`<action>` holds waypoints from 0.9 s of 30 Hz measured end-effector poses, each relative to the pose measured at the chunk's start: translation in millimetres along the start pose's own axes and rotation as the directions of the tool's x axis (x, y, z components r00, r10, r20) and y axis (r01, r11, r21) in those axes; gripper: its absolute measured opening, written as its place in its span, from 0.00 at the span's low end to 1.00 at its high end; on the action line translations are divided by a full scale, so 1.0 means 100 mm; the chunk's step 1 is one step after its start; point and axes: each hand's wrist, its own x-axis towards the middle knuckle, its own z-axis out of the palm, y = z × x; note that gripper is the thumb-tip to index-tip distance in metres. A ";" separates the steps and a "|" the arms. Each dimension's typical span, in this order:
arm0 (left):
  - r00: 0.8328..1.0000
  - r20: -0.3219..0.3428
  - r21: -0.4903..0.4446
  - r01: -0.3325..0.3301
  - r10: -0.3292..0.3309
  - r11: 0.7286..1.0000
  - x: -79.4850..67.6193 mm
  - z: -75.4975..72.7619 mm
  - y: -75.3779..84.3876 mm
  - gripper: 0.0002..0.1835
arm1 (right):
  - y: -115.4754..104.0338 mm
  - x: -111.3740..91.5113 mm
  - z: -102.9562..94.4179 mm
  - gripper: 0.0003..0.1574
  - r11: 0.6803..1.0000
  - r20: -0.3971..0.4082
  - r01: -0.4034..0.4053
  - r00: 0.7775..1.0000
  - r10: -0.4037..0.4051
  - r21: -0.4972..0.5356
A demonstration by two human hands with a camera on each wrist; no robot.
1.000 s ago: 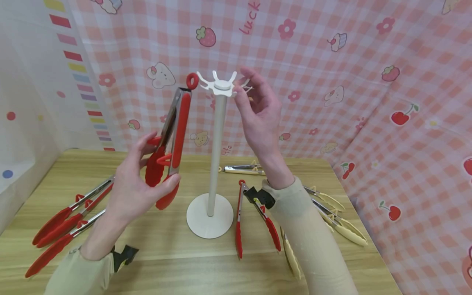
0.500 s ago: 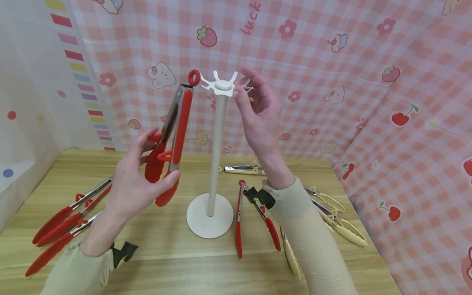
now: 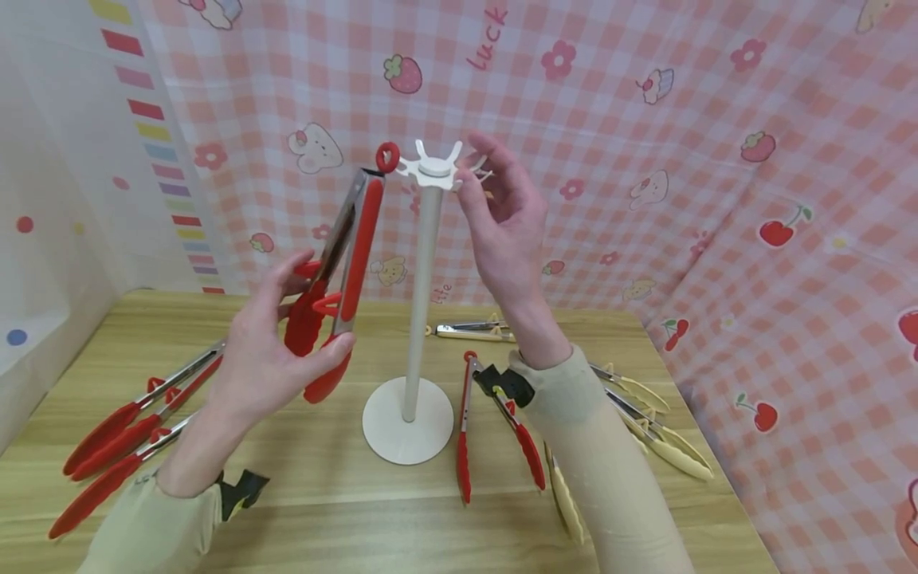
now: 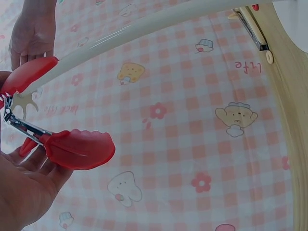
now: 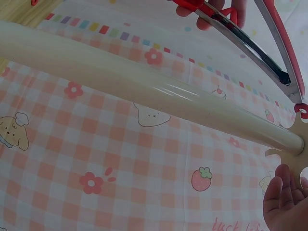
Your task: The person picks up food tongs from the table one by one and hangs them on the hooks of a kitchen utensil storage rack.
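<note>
My left hand (image 3: 268, 351) grips red-and-silver kitchen tongs (image 3: 364, 247) by their lower part, thumb and fingers on opposite sides. The red heads (image 4: 82, 149) hang downward, somewhat apart. At the top, the tongs' red hanging ring (image 3: 388, 157) overlaps a left hook of the white hook stand (image 3: 423, 303). In the right wrist view the ring (image 5: 301, 108) meets that hook's tip; whether it is around it, I cannot tell. My right hand (image 3: 509, 223) pinches a hook on the stand's right side between thumb and fingers.
Several red tongs (image 3: 136, 430) lie on the wooden table (image 3: 315, 518) at left. Another red pair (image 3: 466, 430) is spread beside the stand's round base (image 3: 407, 434). Cream tongs (image 3: 674, 450) lie at right, more (image 3: 473, 331) behind. Checked cloth (image 3: 344, 80) hangs behind.
My left hand has moved slightly right with the tongs, and their ring has come from beside the left hook to overlapping it. My right hand has stayed at the stand's top.
</note>
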 end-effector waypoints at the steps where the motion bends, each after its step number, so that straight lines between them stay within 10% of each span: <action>1: 1.000 0.003 -0.006 -0.001 0.001 1.000 0.00 0.00 0.00 0.48 | 0.00 0.00 0.00 0.25 1.000 -0.001 0.000 1.000 0.000 -0.002; 27: 1.000 0.023 -0.026 -0.006 0.007 1.000 -0.01 0.08 -0.02 0.50 | 0.00 -0.01 -0.02 0.24 1.000 0.018 -0.002 1.000 0.003 -0.015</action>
